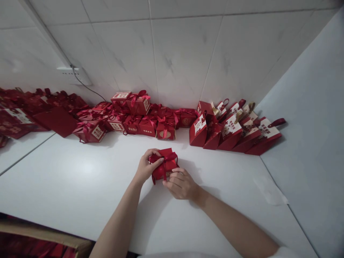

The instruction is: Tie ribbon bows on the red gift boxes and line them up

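A small red gift box (170, 165) sits on the white table in front of me, with a dark red ribbon (169, 156) tied in a bow over its top. My left hand (149, 164) grips the box's left side, its thumb pressed on the bow's knot. On the near right side, my right hand (180, 184) pinches a hanging ribbon tail between thumb and fingers. The right hand's curled fingers cover part of the box's front.
Behind the box, several ribbon-tied red boxes (166, 130) line the wall. Peaked red boxes with loop handles (229, 130) stand at the right, and red bags (57, 120) at the left. A cardboard carton (45, 234) is at the lower left. A white sheet (271, 190) lies near the right edge.
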Demonstrator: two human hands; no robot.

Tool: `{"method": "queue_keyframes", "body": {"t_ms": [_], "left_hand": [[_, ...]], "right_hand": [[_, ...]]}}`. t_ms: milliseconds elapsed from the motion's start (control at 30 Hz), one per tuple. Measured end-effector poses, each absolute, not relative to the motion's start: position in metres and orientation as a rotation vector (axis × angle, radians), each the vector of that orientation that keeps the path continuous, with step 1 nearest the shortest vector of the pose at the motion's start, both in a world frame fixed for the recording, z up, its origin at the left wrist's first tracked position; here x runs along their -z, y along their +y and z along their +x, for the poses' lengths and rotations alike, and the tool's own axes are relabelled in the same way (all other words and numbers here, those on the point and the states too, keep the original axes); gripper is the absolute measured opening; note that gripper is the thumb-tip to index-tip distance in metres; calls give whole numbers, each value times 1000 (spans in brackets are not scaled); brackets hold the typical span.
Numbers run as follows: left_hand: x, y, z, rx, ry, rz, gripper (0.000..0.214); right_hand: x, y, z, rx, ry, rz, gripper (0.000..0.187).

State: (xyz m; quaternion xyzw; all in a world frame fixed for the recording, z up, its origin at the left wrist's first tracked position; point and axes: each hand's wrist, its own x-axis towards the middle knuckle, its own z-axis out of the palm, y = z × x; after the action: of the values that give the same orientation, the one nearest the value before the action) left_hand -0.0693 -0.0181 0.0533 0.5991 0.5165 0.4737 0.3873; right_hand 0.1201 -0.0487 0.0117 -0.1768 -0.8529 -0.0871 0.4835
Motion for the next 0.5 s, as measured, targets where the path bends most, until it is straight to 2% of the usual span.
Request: {"method": "queue_keyframes", "body": {"t_ms": [167, 367, 500], "left_hand": [[-53, -19, -69, -1239, 1232, 1318, 36], [-57, -16, -85, -1296, 1191, 1271, 27], [-61, -16, -91, -1194, 1241, 1385, 25]], "right_hand": [[-10, -47, 125, 72, -1942, -485, 6], [-6, -38, 129, -67, -1673, -557, 36], [-7, -34, 127, -110, -1794, -653, 63]]}}
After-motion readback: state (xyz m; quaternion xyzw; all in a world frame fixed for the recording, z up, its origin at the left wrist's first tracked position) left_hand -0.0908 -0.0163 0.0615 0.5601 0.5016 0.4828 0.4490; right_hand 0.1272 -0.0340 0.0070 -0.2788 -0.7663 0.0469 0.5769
